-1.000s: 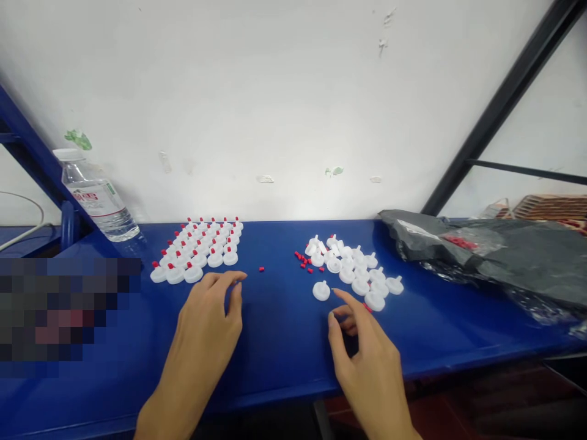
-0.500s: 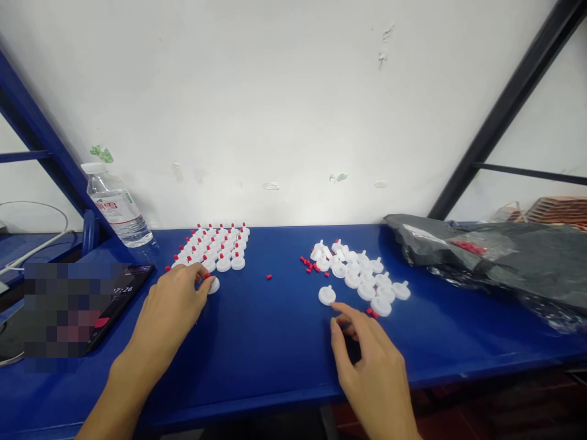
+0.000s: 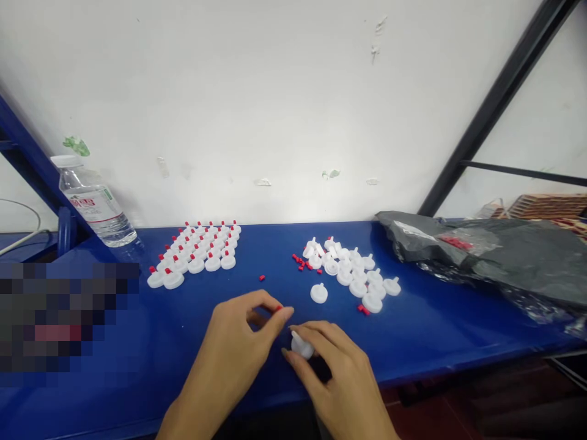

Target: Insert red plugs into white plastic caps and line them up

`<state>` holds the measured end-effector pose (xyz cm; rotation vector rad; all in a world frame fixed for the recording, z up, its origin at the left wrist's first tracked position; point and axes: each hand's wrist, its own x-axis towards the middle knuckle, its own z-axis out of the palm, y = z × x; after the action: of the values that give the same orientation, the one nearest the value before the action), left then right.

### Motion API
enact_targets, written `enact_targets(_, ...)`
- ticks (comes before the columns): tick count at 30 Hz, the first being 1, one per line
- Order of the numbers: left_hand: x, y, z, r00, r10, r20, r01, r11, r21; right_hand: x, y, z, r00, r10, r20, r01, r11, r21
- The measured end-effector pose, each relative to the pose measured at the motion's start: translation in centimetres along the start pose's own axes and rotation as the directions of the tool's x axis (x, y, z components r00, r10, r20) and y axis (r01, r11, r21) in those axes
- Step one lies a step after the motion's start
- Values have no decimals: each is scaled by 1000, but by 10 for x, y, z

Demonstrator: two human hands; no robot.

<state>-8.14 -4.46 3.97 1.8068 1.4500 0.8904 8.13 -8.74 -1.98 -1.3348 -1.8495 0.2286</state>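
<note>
My left hand (image 3: 238,342) pinches a small red cap (image 3: 279,308) between thumb and forefinger; most of it is hidden. Close by on the right, my right hand (image 3: 342,366) grips a white round lid with a thin spout (image 3: 301,346), spout upward. A similar white lid (image 3: 318,293) without red on it stands just beyond. To the left, several white lids (image 3: 195,264) with red tips stand in rows. On the right lies a cluster of white lids (image 3: 358,287), with loose red caps (image 3: 302,263) beside it.
One red cap (image 3: 262,278) lies alone mid-table. A tilted water bottle (image 3: 98,211) leans at the left. Grey plastic bags (image 3: 513,256) lie at the right, with red pieces in a clear bag (image 3: 458,242) on top. The blue table (image 3: 257,244) meets a white wall.
My left hand has left a red-tipped lid at the near end of the rows and moved right, now pinching a red cap. My right hand has moved left, now gripping a white lid. The view shifted slightly.
</note>
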Motion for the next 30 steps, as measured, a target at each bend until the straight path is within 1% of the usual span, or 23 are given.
enact_targets(1,4,-1,0,998,25,-58,-21,998,64,1,1,0,1000,6,-26,-7,1000,-23)
enact_targets(2,7,-3,1,994,61,-93,-48,990,130,2,2,1,998,17,-58,-20,999,-50)
enact_targets(4,14,-8,1,986,121,-114,-89,964,249,3,5,2,987,62,-146,-77,992,-98)
enact_targets(6,19,-15,-4,982,136,-134,-83,934,348,4,8,2,966,106,-234,-135,984,-113)
enact_targets(7,21,-19,-9,977,134,-163,-60,917,395,4,8,2,960,113,-256,-144,984,-107)
enact_targets(8,23,-23,-16,972,127,-197,-27,895,445,4,8,1,961,108,-253,-136,986,-93)
enact_targets(10,26,-34,-38,957,111,-268,59,828,557,2,7,0,978,76,-195,-89,994,-59)
enact_targets(12,31,-46,-64,946,84,-312,157,724,672,1,4,-1,991,45,-126,-51,998,-42)
enact_targets(14,36,-60,-90,925,94,-368,241,604,760,0,2,-1,996,19,-87,-24,998,-56)
enact_targets(15,38,-67,-102,921,94,-378,267,555,788,0,1,-1,997,8,-82,-14,998,-69)
enact_targets(16,40,-73,-111,924,97,-370,270,521,810,0,0,-1,997,-3,-80,-4,997,-82)
enact_targets(18,42,-82,-125,938,84,-336,257,483,837,0,-1,0,997,-16,-80,8,995,-97)
enact_targets(20,43,-89,-131,954,47,-297,238,484,842,0,-1,1,996,-21,-84,12,995,-102)
enact_targets(21,44,-91,-133,955,17,-297,249,497,831,0,-1,1,996,-21,-83,12,994,-105)
enact_targets(23,45,-96,-134,951,-39,-306,277,544,792,0,0,1,996,-25,-82,15,993,-115)
enact_targets(25,46,-99,-134,949,-70,-307,287,594,752,0,1,1,996,-33,-86,22,992,-127)
enact_targets(28,44,-97,-131,958,-44,-284,243,651,720,-1,2,2,994,-49,-99,34,989,-143)
enact_targets(30,38,-87,-125,954,-23,-300,226,712,664,-1,2,3,992,-58,-115,41,988,-147)
